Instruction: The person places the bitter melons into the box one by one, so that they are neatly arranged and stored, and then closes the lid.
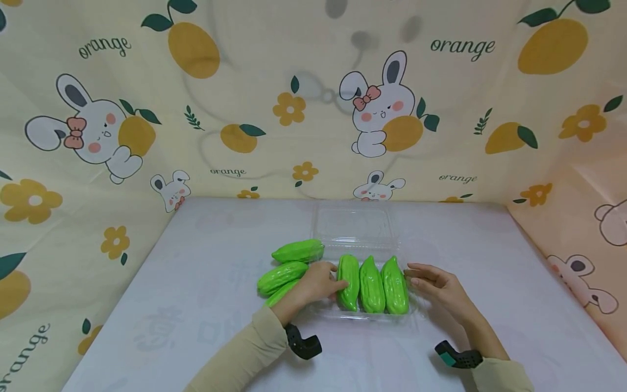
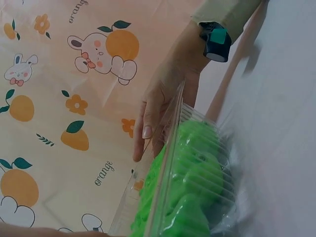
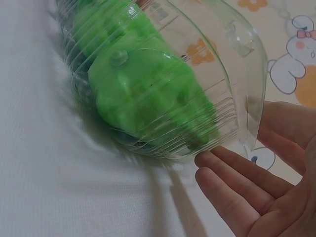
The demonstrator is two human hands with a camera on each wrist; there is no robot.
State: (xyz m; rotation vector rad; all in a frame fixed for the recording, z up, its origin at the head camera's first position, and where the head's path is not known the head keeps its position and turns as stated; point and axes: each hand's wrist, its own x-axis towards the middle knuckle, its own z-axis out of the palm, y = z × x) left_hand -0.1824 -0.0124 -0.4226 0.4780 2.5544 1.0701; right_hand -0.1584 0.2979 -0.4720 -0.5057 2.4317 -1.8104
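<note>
A clear plastic clamshell box (image 1: 343,314) holds three glossy green bitter melons lying side by side: left (image 1: 348,286), middle (image 1: 372,287) and right (image 1: 394,288). My left hand (image 1: 317,282) grips the left melon by its side, thumb over its surface and the other fingers partly hidden. At the box's right end, my right hand (image 1: 438,286) has its fingers extended, fingertips (image 3: 205,159) right at the ribbed wall. In the left wrist view, green melons (image 2: 190,177) show through the box wall, with the right hand (image 2: 160,106) beyond them.
The box's transparent lid (image 1: 354,226) stands open toward the back. Left of the box are more bitter melons: one at the back (image 1: 297,251), one in the middle (image 1: 281,277) and one in front (image 1: 280,294), partly behind my left arm. A patterned cloth (image 1: 274,65) backs the white table (image 1: 196,305).
</note>
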